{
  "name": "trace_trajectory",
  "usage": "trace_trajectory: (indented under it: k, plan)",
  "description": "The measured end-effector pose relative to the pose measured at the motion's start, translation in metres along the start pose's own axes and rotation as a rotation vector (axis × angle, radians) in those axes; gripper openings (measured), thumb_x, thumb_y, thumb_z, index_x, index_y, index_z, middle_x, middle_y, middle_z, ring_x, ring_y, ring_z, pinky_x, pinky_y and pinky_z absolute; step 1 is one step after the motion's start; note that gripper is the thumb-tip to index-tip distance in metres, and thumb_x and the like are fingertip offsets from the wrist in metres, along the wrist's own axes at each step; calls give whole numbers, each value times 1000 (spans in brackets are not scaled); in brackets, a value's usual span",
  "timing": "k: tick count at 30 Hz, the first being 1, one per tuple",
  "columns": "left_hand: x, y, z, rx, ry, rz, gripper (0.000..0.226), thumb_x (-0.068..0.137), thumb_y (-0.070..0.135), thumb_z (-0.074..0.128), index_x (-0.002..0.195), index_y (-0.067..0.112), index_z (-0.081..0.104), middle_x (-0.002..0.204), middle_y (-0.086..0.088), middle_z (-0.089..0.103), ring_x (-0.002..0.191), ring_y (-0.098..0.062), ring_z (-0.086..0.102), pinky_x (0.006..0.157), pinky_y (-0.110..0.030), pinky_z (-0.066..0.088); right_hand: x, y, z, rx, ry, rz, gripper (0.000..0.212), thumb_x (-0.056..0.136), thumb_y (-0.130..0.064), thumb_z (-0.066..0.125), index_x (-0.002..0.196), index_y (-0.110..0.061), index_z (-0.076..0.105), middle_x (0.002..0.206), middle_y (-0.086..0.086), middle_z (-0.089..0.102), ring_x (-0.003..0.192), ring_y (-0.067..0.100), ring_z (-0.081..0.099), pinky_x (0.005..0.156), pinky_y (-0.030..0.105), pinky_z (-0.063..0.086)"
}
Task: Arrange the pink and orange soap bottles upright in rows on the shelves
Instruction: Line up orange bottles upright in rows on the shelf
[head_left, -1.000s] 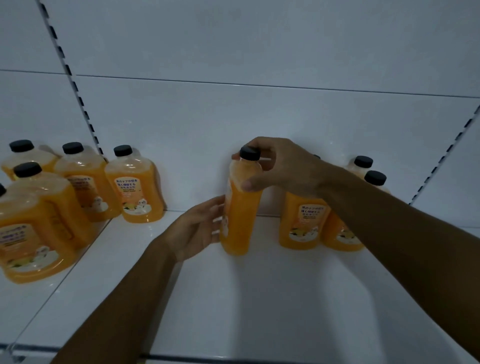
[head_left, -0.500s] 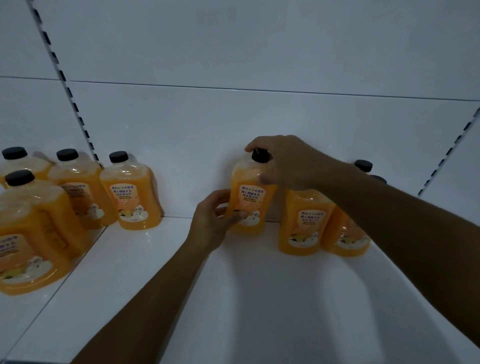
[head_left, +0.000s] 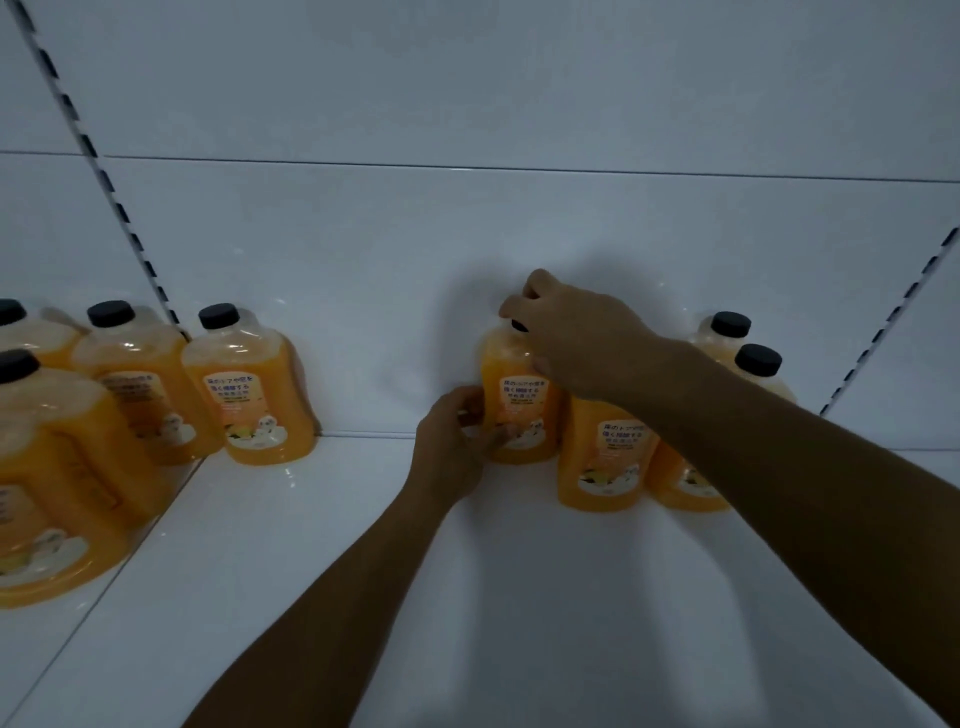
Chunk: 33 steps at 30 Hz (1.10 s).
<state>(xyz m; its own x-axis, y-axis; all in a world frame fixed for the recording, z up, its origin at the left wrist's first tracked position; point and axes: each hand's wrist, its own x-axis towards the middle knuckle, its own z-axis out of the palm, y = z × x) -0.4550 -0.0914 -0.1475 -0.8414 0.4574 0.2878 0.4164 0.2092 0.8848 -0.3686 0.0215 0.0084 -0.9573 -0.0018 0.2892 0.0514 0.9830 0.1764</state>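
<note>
Head view: white shelf (head_left: 519, 597) with white back panel (head_left: 467, 234) fills the frame, both forearms reaching in from the near edge. Orange soap bottles, counted: four in the cluster off to the left of the left hand (one cut by the frame edge), four around the hands on the right side, eight visible; no pink ones in view. Held bottle (head_left: 519, 410) stands upright, long axis vertical, label facing out, base on the shelf right at the back panel, directly between the two hands. Right hand (head_left: 571, 338) comes over the top, fingers curled round the black cap and neck. Left hand (head_left: 452, 447) wraps the lower body from the left, thumb across the label. So both hands are clamped on the same bottle, one high, one low; left hand sits nearer the base, right controls the top. Immediately right of the left hand, touching or nearly touching the held bottle, a second bottle (head_left: 602, 457) stands further forward; two more (head_left: 727, 338) behind the right forearm, partly hidden. Key relation for the next move, my read: held bottle sits further back than its right-hand neighbour, so the row isn't flush yet; either release here as back row or nudge the neighbours back. Big open gap on the shelf left of the left hand, toward the nearest left-cluster bottle (head_left: 254, 395).
</note>
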Motion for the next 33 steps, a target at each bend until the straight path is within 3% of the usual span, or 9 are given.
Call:
trace_trajectory:
  k: [6, 11, 14, 18, 21, 24, 26, 29, 33]
  plan:
    - [-20, -4, -40, 112, 66, -13, 61, 76, 27, 80, 130, 15, 54, 116, 3, 61, 102, -8, 57, 85, -17, 44, 9, -28, -2, 28, 131, -105, 63, 88, -35, 64, 143, -17, 37, 145, 7, 37, 130, 27, 40, 105, 40, 36]
    - [-47, -20, -123, 109, 348, -31, 27, 85, 29, 72, 108, 22, 60, 104, 9, 63, 95, -6, 59, 78, -13, 48, 49, -92, 24, 448, 43, -103, 61, 87, -37, 67, 140, -19, 42, 140, 3, 46, 123, 23, 48, 101, 39, 43]
    - [-59, -34, -161, 131, 474, -47, 32, 89, 35, 64, 116, 22, 54, 112, 13, 58, 98, -1, 56, 79, -16, 45, 75, -127, 41, 656, 24, -82, 67, 83, -32, 72, 141, -15, 42, 137, 7, 51, 120, 23, 52, 98, 33, 44]
    - [-62, -38, -179, -18, 368, -96, 55, 87, 42, 62, 135, 31, 39, 116, 31, 51, 99, 18, 54, 68, -2, 42, 99, -158, 53, 809, 44, -48, 68, 85, -27, 72, 143, -13, 39, 136, 8, 52, 118, 21, 54, 91, 24, 40]
    - [-60, -43, -184, -76, 334, -88, 61, 89, 29, 65, 140, 30, 32, 118, 35, 46, 99, 29, 47, 68, 4, 40, 109, -172, 59, 824, 16, -46, 66, 85, -27, 71, 142, -14, 41, 131, 8, 53, 114, 23, 55, 94, 30, 45]
    - [-57, -47, -188, -103, 326, -121, 60, 87, 31, 64, 139, 32, 34, 116, 32, 49, 98, 19, 53, 69, 3, 43, 111, -179, 64, 824, 44, -18, 61, 83, -30, 73, 136, -14, 47, 126, 9, 52, 109, 24, 57, 95, 38, 49]
    - [-55, -49, -189, -155, 325, -142, 53, 88, 21, 65, 135, 29, 40, 113, 25, 54, 98, 13, 56, 68, 1, 45, 110, -182, 65, 818, 66, -9, 59, 80, -34, 75, 129, -15, 49, 121, 6, 53, 105, 22, 58, 92, 38, 50]
    - [-55, -53, -188, -152, 288, -140, 44, 88, 2, 64, 126, 19, 49, 103, 22, 57, 88, 20, 57, 63, 2, 43, 104, -184, 65, 819, 88, 2, 54, 77, -34, 77, 120, -16, 49, 114, 3, 53, 99, 22, 58, 86, 40, 52]
    - [-55, -60, -190, -77, 251, -187, 41, 82, 17, 74, 117, 27, 55, 105, 19, 62, 92, 6, 61, 71, -9, 50, 91, -180, 61, 800, 93, 6, 48, 80, -35, 74, 115, -16, 47, 113, 3, 56, 96, 23, 59, 84, 42, 52]
